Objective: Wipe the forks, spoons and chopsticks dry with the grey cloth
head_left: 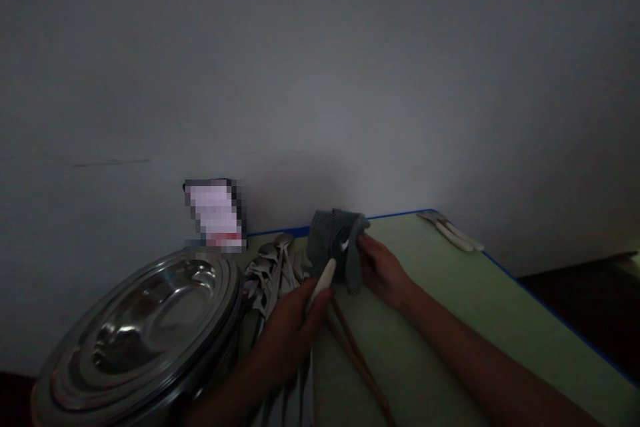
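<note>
The scene is dim. My left hand (290, 327) is closed around the white handle of a utensil (323, 280), whose metal end is buried in a grey cloth (333, 240). My right hand (383, 270) grips that cloth, bunched around the utensil's tip. Both hands hover just above a green table (450, 307) with a blue edge. Under my left hand lie a pair of brown chopsticks (357, 357).
A stack of steel compartment trays (145, 327) fills the lower left. Several metal spoons (267, 267) lie beside it. Two white-handled utensils (453, 230) rest at the table's far right corner. A blurred box (215, 213) stands against the grey wall.
</note>
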`<state>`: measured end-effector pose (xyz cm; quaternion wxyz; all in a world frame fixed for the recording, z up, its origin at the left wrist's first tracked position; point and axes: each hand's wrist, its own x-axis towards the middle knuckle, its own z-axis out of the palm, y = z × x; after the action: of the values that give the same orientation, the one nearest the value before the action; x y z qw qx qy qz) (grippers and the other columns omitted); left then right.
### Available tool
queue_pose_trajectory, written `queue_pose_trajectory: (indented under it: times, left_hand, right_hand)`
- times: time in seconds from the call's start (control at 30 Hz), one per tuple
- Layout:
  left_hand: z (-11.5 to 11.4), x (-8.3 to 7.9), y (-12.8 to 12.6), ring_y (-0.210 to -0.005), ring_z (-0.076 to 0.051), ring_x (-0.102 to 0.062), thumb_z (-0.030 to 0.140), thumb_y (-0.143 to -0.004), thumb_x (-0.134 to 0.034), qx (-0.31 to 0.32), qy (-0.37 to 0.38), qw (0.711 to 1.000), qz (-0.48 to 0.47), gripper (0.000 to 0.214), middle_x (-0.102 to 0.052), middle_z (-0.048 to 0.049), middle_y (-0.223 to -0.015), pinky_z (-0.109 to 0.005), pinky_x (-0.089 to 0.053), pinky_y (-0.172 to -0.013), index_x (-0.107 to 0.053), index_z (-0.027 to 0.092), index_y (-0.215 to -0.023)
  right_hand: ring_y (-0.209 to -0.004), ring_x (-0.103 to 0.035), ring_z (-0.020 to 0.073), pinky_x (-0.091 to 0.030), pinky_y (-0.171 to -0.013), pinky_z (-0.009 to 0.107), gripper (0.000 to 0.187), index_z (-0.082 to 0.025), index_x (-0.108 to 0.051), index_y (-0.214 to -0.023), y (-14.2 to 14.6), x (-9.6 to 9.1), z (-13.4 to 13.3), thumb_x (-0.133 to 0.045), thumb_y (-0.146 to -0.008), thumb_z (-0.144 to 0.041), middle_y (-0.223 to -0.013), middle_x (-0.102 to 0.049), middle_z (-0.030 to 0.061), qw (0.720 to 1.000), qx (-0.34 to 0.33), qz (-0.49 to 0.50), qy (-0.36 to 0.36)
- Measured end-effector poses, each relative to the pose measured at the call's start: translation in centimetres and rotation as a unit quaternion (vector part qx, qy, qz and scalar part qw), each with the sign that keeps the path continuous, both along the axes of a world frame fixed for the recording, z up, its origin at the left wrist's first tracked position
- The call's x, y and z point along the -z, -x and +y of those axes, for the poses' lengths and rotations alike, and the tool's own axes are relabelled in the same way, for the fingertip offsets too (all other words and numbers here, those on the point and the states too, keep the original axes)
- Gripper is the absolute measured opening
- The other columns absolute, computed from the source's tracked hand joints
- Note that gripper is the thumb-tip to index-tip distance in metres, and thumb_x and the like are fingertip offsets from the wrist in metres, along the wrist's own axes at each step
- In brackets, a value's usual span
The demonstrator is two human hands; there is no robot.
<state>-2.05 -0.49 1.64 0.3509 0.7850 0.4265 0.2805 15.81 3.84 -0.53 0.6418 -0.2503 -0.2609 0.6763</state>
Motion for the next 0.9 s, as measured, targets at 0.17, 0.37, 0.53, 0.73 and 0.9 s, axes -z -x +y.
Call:
queue_pose_trajectory:
  times: [0.17, 0.37, 0.53, 0.73, 0.9]
  left_hand:
    - [0.1, 0.0, -0.1, -0.058, -0.016, -0.055, 0.043, -0.091, -0.029, -0.031, 0.014, 0.999, 0.008, 0.038, -0.058, 0.0002, -0.062, -0.023, -0.040, -0.053, -0.056, 0.016, -0.088]
    - [0.1, -0.5, -0.3, -0.065, -0.019, -0.058, 0.042, -0.089, -0.032, -0.013, 0.001, 0.999, 0.033, 0.039, -0.062, -0.0036, -0.072, -0.026, -0.041, -0.058, -0.058, 0.014, -0.094]
    - [0.1, -0.7, -0.3, -0.066, -0.019, -0.057, 0.040, -0.090, -0.032, -0.007, -0.006, 0.999, 0.038, 0.039, -0.063, -0.0042, -0.076, -0.026, -0.041, -0.059, -0.057, 0.014, -0.103]
    - [0.1, -0.5, -0.2, -0.060, -0.017, -0.054, 0.041, -0.090, -0.030, -0.009, 0.004, 1.000, 0.017, 0.039, -0.059, -0.0028, -0.068, -0.025, -0.040, -0.055, -0.057, 0.013, -0.093]
    - [-0.2, -0.5, -0.1, -0.062, -0.016, -0.055, 0.041, -0.090, -0.031, 0.007, -0.011, 1.000, 0.021, 0.035, -0.059, -0.0023, -0.070, -0.025, -0.039, -0.057, -0.055, 0.015, -0.086]
  right_hand:
    - [-0.086, -0.063, 0.0172, -0.046, -0.084, 0.032, 0.014, -0.020, -0.064, -0.082, 1.2, -0.6, -0.8, -0.054, -0.076, -0.028, -0.079, -0.070, 0.0006, 0.993, -0.003, 0.112, 0.037]
    - [-0.088, -0.063, 0.0198, -0.046, -0.085, 0.037, 0.026, -0.020, -0.065, -0.078, 2.3, -1.1, -1.9, -0.040, -0.078, -0.029, -0.078, -0.070, 0.0034, 0.984, -0.017, 0.162, 0.077]
    - [-0.092, -0.062, 0.0191, -0.046, -0.085, 0.037, 0.028, -0.021, -0.065, -0.083, 2.2, -1.2, -1.7, -0.041, -0.080, -0.035, -0.080, -0.071, 0.0033, 0.984, -0.009, 0.162, 0.070]
    - [-0.087, -0.064, 0.0184, -0.046, -0.086, 0.037, 0.034, -0.019, -0.066, -0.084, 2.3, -1.7, -1.7, -0.032, -0.084, -0.026, -0.074, -0.071, 0.0042, 0.977, 0.010, 0.169, 0.130]
    - [-0.081, -0.064, 0.0183, -0.046, -0.086, 0.038, 0.038, -0.019, -0.066, -0.085, 2.4, -1.6, -1.8, -0.029, -0.085, -0.025, -0.077, -0.071, 0.0043, 0.981, 0.009, 0.155, 0.118]
